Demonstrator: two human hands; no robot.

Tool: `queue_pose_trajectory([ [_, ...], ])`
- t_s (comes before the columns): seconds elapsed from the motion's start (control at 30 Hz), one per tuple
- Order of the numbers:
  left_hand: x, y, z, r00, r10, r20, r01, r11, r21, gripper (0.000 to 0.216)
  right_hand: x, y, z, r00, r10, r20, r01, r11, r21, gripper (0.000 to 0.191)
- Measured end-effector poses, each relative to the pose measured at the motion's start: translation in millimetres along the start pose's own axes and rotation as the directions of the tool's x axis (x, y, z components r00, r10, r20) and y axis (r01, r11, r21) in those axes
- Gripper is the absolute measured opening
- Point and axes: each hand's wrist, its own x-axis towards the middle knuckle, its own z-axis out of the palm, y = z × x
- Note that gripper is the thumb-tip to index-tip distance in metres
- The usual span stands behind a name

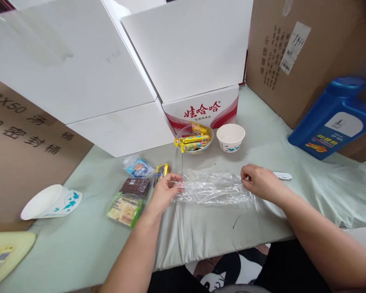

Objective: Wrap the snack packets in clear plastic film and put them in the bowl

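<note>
A crinkled clear plastic sheet or bag (213, 188) lies stretched sideways on the table in front of me. My left hand (166, 189) pinches its left end between thumb and fingers. At the opposite end, my right hand (259, 180) has its fingertips closed on the plastic's upper corner. Just left of my left hand are a yellow-and-dark wrapped snack (161, 173), a blue snack packet (138, 167), a dark brown packet (136, 187) and a green-edged cracker packet (125, 209). A white handle-like piece (282, 176) shows from behind my right hand.
Behind the plastic stand a clear bowl of yellow-wrapped snacks (195, 142) and a white paper bowl (231, 138). Another paper bowl (53, 202) lies tipped at left. White boxes (189, 53), a brown carton (293, 53) and a blue bottle (332, 122) bound the table (88, 252).
</note>
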Motion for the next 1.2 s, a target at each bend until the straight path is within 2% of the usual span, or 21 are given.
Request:
queue_pose_trajectory([
  [0.07, -1.6, 4.8, -5.0, 0.999, -0.026, 0.034, 0.030, 0.992, -0.119, 0.036, -0.7, 2.7, -1.0, 0.997, 0.032, -0.063, -0.017, 0.975, 0.222, 0.006],
  [0.1, -2.0, 6.3, -7.4, 0.997, -0.054, 0.051, 0.062, 0.984, -0.165, 0.037, -0.8, 4.1, -1.2, 0.997, 0.051, -0.055, -0.030, 0.942, 0.334, 0.006],
  [0.2, -1.9, 7.9, -13.7, 0.984, -0.143, 0.111, 0.165, 0.960, -0.225, 0.035, -0.6, 6.1, -2.0, 0.994, 0.031, 0.105, -0.083, 0.839, 0.538, 0.011],
  [0.27, -1.8, 7.8, -16.6, 0.968, -0.176, 0.177, 0.208, 0.961, -0.180, 0.031, -0.2, 4.9, -3.4, 0.965, -0.033, 0.259, -0.103, 0.863, 0.494, 0.016],
  [0.33, -2.2, 7.6, -17.9, 0.943, -0.182, 0.277, 0.210, 0.975, -0.075, 0.027, 0.3, 2.9, -4.8, 0.933, -0.051, 0.357, -0.074, 0.942, 0.328, 0.018],
  [0.43, -3.2, 7.0, -16.8, 0.908, -0.170, 0.383, 0.160, 0.985, 0.058, 0.023, 1.2, 1.9, -4.8, 0.947, 0.001, 0.320, -0.022, 0.998, 0.063, 0.018],
  [0.53, -4.7, 7.0, -16.3, 0.919, -0.150, 0.366, 0.133, 0.989, 0.071, 0.029, 1.6, 3.5, -3.0, 0.971, 0.020, 0.238, -0.006, 0.998, -0.059, 0.017],
  [0.6, -6.2, 8.8, -19.1, 0.889, -0.159, 0.430, 0.135, 0.987, 0.086, 0.031, 1.4, 4.2, -3.1, 0.975, 0.017, 0.221, -0.001, 0.997, -0.074, 0.016],
  [0.7, -8.1, 13.8, -27.2, 0.791, -0.170, 0.588, 0.102, 0.984, 0.147, 0.019, 0.4, 4.4, -6.1, 0.979, -0.002, 0.205, 0.001, 1.000, 0.006, 0.017],
  [0.77, -8.7, 16.9, -32.4, 0.771, -0.132, 0.623, 0.059, 0.989, 0.137, 0.018, -0.1, 5.4, -8.7, 0.983, -0.023, 0.182, 0.006, 0.995, 0.097, 0.017],
  [0.83, -8.9, 18.6, -35.9, 0.772, -0.096, 0.628, 0.047, 0.994, 0.095, 0.020, 0.0, 7.8, -10.2, 0.983, -0.037, 0.178, 0.005, 0.984, 0.177, 0.015],
  [0.9, -9.1, 18.6, -37.8, 0.771, -0.101, 0.629, 0.092, 0.995, 0.047, 0.024, 1.0, 11.4, -10.2, 0.980, -0.030, 0.194, -0.015, 0.974, 0.226, 0.014],
  [1.03, -9.2, 16.2, -37.6, 0.793, -0.121, 0.597, 0.187, 0.981, -0.049, 0.039, 4.3, 18.4, -8.3, 0.987, 0.072, 0.143, -0.104, 0.967, 0.232, 0.013],
  [1.1, -8.2, 14.4, -34.9, 0.816, -0.108, 0.568, 0.173, 0.983, -0.062, 0.037, 5.0, 20.5, -8.0, 0.985, 0.119, 0.123, -0.145, 0.962, 0.230, 0.014],
  [1.2, -5.0, 10.5, -27.3, 0.886, -0.089, 0.455, 0.127, 0.991, -0.053, 0.032, 5.4, 22.0, -6.4, 0.987, 0.100, 0.128, -0.131, 0.957, 0.260, 0.017],
])
